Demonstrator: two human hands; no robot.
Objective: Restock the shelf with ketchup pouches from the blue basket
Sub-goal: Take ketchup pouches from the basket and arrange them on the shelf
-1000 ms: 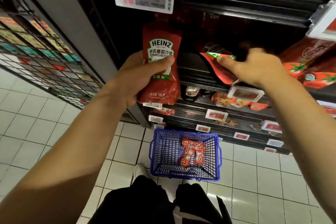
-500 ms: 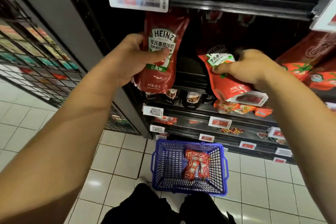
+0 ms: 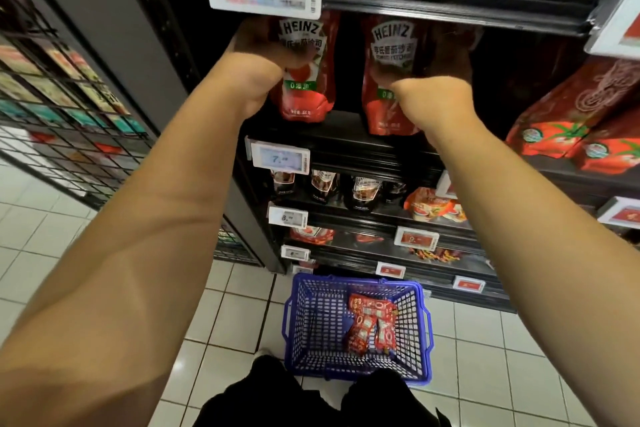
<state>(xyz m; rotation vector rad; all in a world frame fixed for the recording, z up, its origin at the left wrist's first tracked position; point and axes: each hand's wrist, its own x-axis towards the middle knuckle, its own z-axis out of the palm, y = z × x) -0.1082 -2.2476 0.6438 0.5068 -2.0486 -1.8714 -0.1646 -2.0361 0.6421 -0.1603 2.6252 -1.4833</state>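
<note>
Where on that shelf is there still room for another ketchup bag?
A dark gap shows right of the right pouch, before the tomato bags. Between the two Heinz pouches only a narrow slot remains. The left pouch sits close to the shelf's side wall, so it's crowded there.

Two ketchup pouches (image 3: 304, 80) on shelf (image 3: 346, 146)

Glossy red foil pouches (image 3: 304, 73), blue plastic mesh basket (image 3: 311, 315), shiny white floor tiles (image 3: 45, 253)

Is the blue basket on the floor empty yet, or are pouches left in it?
Not empty. The blue plastic basket on the tiled floor holds a few small red pouches lying together on its bottom.
</note>
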